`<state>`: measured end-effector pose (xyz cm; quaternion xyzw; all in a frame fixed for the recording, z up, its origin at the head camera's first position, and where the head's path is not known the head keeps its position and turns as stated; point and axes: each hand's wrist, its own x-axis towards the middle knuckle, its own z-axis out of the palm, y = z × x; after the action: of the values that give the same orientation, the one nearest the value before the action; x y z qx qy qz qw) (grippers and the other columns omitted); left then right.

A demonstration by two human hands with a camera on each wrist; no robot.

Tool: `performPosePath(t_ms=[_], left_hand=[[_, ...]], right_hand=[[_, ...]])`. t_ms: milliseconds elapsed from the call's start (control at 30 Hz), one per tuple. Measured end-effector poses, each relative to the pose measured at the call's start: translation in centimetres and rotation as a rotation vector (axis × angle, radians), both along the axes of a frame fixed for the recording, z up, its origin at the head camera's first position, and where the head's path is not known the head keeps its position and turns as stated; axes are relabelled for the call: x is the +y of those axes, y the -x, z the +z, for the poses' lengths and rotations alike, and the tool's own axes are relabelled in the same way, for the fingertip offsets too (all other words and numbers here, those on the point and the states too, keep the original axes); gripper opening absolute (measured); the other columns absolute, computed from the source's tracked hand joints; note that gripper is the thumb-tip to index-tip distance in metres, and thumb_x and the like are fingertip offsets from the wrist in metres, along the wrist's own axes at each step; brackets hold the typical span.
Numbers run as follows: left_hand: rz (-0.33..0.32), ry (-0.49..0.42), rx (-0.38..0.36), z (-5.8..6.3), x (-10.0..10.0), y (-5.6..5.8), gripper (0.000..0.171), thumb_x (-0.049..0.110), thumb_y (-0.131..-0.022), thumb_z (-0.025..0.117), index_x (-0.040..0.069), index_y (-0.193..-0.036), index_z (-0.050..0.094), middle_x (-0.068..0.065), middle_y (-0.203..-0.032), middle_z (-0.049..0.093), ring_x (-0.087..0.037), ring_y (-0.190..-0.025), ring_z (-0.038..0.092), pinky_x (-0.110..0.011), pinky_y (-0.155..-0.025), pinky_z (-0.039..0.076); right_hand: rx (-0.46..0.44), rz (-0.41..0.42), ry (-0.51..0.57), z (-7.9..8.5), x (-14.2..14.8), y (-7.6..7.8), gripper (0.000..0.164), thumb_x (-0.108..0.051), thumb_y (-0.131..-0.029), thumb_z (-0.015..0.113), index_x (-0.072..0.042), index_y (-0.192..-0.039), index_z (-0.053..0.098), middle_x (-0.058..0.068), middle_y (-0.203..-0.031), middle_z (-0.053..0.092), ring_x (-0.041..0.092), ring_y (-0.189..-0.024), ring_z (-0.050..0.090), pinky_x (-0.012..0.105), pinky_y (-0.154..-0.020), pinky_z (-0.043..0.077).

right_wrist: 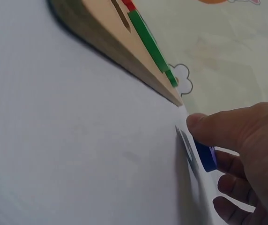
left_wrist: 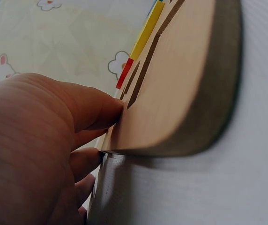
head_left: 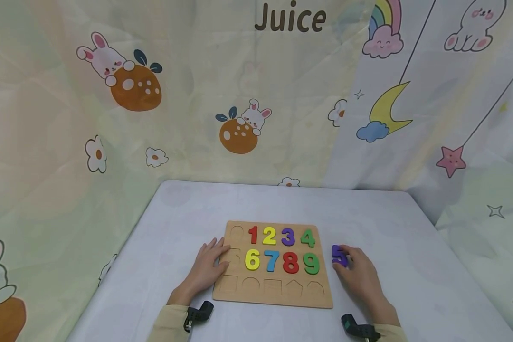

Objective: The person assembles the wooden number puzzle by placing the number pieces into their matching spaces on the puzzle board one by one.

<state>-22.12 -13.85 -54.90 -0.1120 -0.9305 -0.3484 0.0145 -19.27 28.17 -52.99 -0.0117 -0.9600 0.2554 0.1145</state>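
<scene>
A wooden number puzzle board (head_left: 273, 300) lies on the table, carrying coloured numbers 1 to 4 in its top row and 6 to 9 below. My left hand (head_left: 206, 267) rests at the board's left edge, fingers fairly straight; in the left wrist view its thumb (left_wrist: 99, 110) touches the board's top face near a corner. Just off the right edge, my right hand (head_left: 361, 275) pinches a purple number 5 (head_left: 337, 255) between thumb and fingers. From the right wrist view, the number 5 (right_wrist: 206, 157) stands on edge slightly above the table, partly hidden by the thumb.
Cut recesses, round, square and pointed, run along the board's left column and bottom row. A white cloth covers the table (head_left: 282, 199). Behind it hangs a printed curtain (head_left: 188, 118). Each wrist wears a black camera device, such as the left one (head_left: 198, 313).
</scene>
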Motion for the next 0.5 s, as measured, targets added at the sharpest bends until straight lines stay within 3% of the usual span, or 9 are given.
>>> performPosePath(t_ms=[367, 500], left_hand=[[0.0, -0.004, 0.001, 0.2, 0.0, 0.0, 0.047, 0.019, -0.09, 0.065, 0.01, -0.135, 0.058, -0.01, -0.154, 0.038, -0.031, -0.148, 0.02, -0.05, -0.122, 0.008], [0.004, 0.001, -0.01, 0.1, 0.0, 0.0, 0.047, 0.019, -0.09, 0.064, 0.011, -0.136, 0.058, -0.009, -0.155, 0.038, -0.03, -0.148, 0.02, -0.05, -0.122, 0.007]], right_hand=[[0.087, 0.048, 0.024, 0.1, -1.4, 0.0, 0.037, -0.017, -0.08, 0.08, -0.003, -0.111, 0.065, 0.019, -0.116, 0.064, 0.039, -0.106, 0.062, 0.054, -0.088, 0.052], [0.079, 0.058, 0.046, -0.1, -1.8, 0.0, 0.032, -0.019, -0.08, 0.08, -0.006, -0.106, 0.067, 0.015, -0.114, 0.065, 0.035, -0.105, 0.063, 0.052, -0.087, 0.053]])
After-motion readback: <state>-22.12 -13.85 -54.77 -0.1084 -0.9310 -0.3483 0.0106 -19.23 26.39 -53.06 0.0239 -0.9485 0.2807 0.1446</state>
